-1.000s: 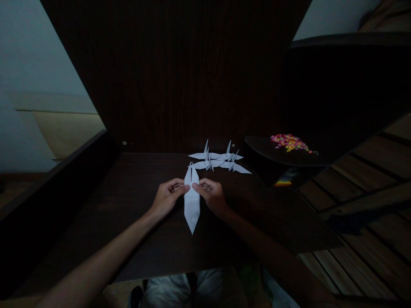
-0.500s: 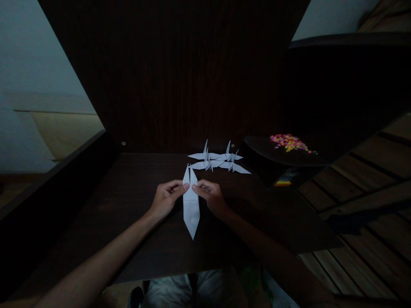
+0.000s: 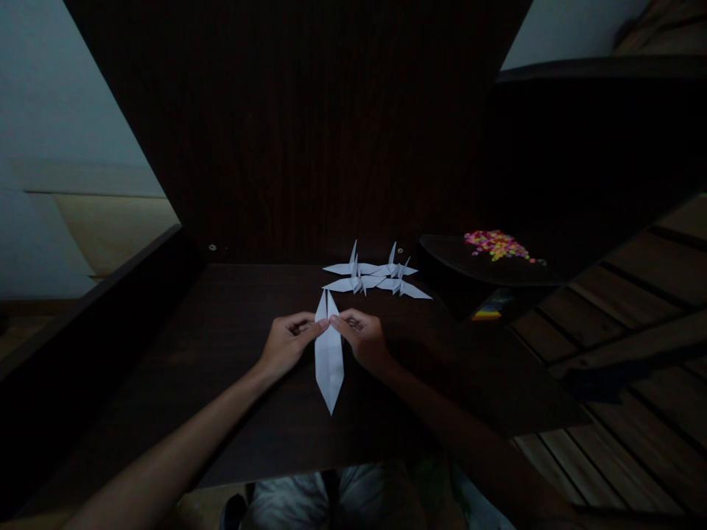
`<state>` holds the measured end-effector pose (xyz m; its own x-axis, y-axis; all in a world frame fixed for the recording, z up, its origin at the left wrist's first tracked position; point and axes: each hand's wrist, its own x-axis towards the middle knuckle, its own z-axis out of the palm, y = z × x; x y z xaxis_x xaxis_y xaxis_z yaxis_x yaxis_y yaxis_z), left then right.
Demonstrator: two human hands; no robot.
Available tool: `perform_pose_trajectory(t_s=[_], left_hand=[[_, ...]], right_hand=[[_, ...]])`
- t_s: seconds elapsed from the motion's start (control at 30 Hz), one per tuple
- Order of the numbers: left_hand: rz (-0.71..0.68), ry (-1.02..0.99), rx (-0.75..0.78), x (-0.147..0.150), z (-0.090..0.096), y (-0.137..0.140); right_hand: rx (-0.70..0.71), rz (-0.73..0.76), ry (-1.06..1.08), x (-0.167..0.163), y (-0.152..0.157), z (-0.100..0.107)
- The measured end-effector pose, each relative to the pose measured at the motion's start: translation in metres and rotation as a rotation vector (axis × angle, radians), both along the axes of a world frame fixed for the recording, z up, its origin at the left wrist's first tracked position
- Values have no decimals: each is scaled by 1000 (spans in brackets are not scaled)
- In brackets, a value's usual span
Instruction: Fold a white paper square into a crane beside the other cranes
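A long white folded paper (image 3: 330, 361), pointed at its near end and split into two narrow points at the far end, lies between my hands over the dark desk. My left hand (image 3: 289, 338) pinches its left edge, thumb on top near the centre slit. From the other side my right hand (image 3: 362, 336) grips the right edge the same way, its thumb almost meeting the left one. The fingers under the paper are partly hidden. Just beyond the paper's tips stand several white origami cranes (image 3: 358, 283) with wings spread, close together.
A heap of small colourful pieces (image 3: 497, 245) rests on a dark rounded shelf (image 3: 442, 250) to the right. The dark desk (image 3: 232, 412) has a raised side panel (image 3: 110, 316) on the left and a tall back panel (image 3: 298, 132). Wooden slats (image 3: 635, 361) show at the right.
My thumbs have come closer together over the slit, and the two far points have drawn in. The crosswise fold edge seen before no longer shows; a lengthwise crease shows instead.
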<state>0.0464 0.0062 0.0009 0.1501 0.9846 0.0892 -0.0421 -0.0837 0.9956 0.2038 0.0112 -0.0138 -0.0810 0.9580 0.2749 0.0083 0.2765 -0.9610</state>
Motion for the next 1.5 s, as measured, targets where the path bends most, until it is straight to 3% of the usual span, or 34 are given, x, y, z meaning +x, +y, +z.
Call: perform_pose_trajectory(t_s=[0.4,0.7,1.17,1.5], left_hand=[[-49,-51,-24,-3,-4,2],[73,-26,11,-1,-2,1],[0,-91,-104,1,-1,-1],[68,-57,8,2,-4,-4]], right_hand=[[-30,23,43,0,0,2],[-44,39,15,1,0,3],[-22,89,-40,1,-3,1],[-6,80,-71,0,-5,0]])
